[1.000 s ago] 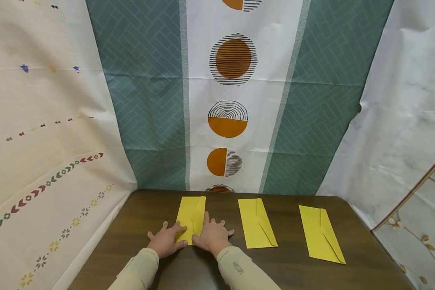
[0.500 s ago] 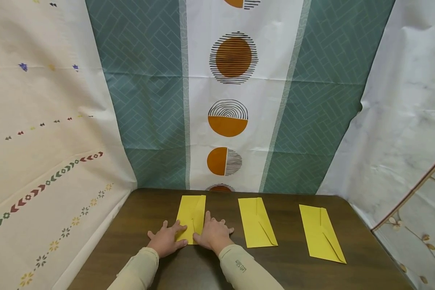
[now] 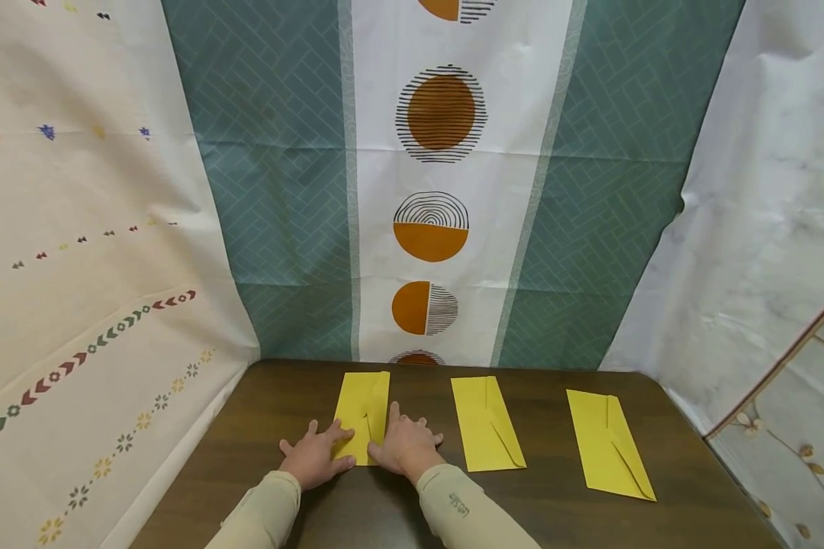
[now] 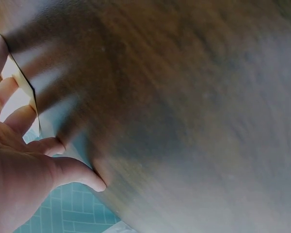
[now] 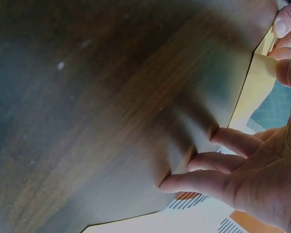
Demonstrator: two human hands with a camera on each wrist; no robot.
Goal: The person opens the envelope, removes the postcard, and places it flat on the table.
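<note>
Three yellow envelopes lie on a brown wooden table in the head view. My hands are at the leftmost envelope, flap side up with a diagonal seam. My left hand, fingers spread, rests over its lower left edge, thumb near the bottom. From the other side my right hand touches the lower right part with its thumb, other fingers spread on the wood. The left wrist view has the left hand with outstretched fingers; in the right wrist view, the right hand's thumb meets the envelope.
To the right lie the middle envelope and the right envelope, spaced apart. The table ends at a patterned green and white cloth behind. Pale cloths hang on both sides.
My right hand has shifted very slightly to the right, its thumb sliding a little along the envelope. The left hand and all the envelopes stay in place.
</note>
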